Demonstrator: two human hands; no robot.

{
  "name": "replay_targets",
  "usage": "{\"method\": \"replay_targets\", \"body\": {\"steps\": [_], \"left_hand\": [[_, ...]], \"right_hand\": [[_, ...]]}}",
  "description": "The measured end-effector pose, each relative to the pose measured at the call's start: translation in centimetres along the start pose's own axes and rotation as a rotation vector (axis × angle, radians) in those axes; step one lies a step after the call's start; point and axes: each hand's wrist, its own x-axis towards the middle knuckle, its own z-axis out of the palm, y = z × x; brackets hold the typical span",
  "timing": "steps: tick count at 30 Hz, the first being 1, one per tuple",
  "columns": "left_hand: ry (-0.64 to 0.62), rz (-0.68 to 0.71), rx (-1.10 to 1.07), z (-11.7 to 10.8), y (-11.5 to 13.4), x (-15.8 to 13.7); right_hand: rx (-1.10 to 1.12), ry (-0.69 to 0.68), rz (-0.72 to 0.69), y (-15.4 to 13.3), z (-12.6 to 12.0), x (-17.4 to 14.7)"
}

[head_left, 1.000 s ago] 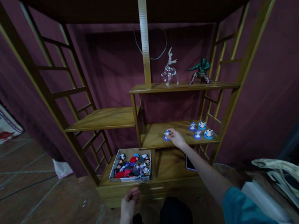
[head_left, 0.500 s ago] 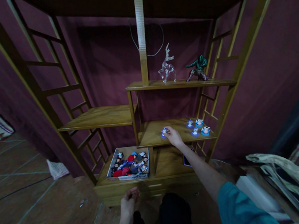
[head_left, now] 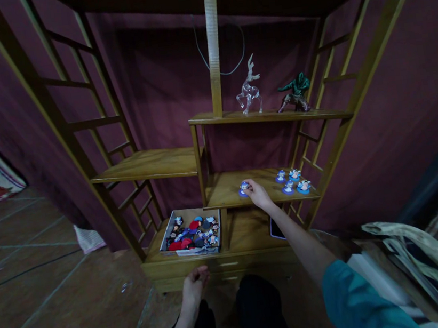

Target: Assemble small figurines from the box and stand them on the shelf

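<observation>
My right hand [head_left: 258,194] reaches over the middle right shelf [head_left: 222,185], its fingers closed on a small purple-and-white figurine [head_left: 244,188] whose round base is at the shelf surface. To its right stand two similar purple figurines, the rear one [head_left: 280,176] and the front one [head_left: 288,187]. Beside them are two blue-and-white figurines, one at the back [head_left: 295,175] and one in front [head_left: 303,187]. My left hand [head_left: 195,284] hangs in front of the drawers, fingers curled together, with nothing seen in them. Above it, a shallow box [head_left: 219,234] holds several mixed figurines [head_left: 192,235].
A clear deer figurine [head_left: 249,95] and a dark green crouching figure [head_left: 295,93] stand on the upper shelf. A phone-like dark object [head_left: 276,228] lies on the bottom shelf behind my right forearm. Piled cloth and boards [head_left: 425,260] lie at the right. A wooden post [head_left: 214,46] rises mid-cabinet.
The view has shifted slightly, so the cabinet sits a little further right and higher. My right hand stays with the purple figurine at the same shelf spot. My left hand remains low.
</observation>
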Motion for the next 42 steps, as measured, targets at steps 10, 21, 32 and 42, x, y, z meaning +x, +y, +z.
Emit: {"method": "replay_targets", "body": {"steps": [10,21,32,42], "left_hand": [[-0.015,0.013,0.075,0.3,0.0,0.2],[-0.036,0.003,0.072,0.6,0.2,0.0],[-0.031,-0.011,0.077,0.8,1.0,-0.7],[-0.052,0.01,0.088,0.5,1.0,-0.6]], "right_hand": [[0.027,0.029,-0.042,0.7,0.4,-0.1],[0.037,0.041,-0.084,-0.1,0.0,-0.9],[-0.061,0.049,-0.04,-0.9,0.0,-1.2],[-0.143,-0.015,-0.053,-1.4,-0.4,-1.3]]}}
